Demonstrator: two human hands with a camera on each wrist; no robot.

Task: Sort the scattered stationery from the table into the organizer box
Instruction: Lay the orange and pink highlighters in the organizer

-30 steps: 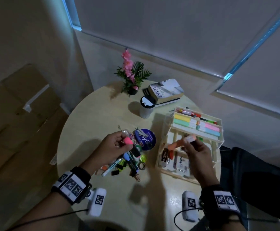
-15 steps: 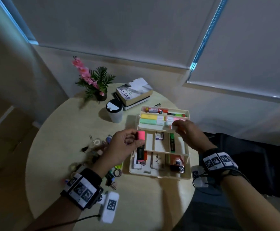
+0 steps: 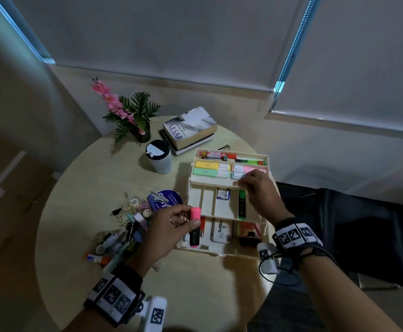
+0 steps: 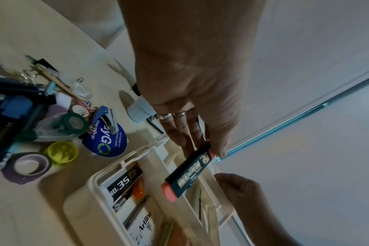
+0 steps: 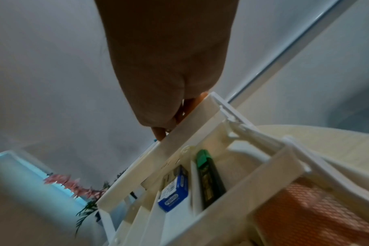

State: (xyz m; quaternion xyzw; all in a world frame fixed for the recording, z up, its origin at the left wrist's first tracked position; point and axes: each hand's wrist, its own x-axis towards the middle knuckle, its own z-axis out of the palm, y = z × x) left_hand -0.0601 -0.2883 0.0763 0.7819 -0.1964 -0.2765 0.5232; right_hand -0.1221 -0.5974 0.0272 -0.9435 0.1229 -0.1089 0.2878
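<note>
Left hand pinches pink highlighter by its cap; it may slip off. Right hand grips organizer box tray rim.

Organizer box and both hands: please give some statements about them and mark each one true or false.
1. The left hand pinches a pink-capped highlighter. True.
2. The right hand rests flat on the table. False: its fingers touch the front edge of the top tray of the organizer box.
3. A green highlighter lies in the middle tray. True.
4. The top tray is empty. False: it holds pastel highlighters and markers.
5. The cup stands inside the box. False: it stands on the table beside it.
</note>
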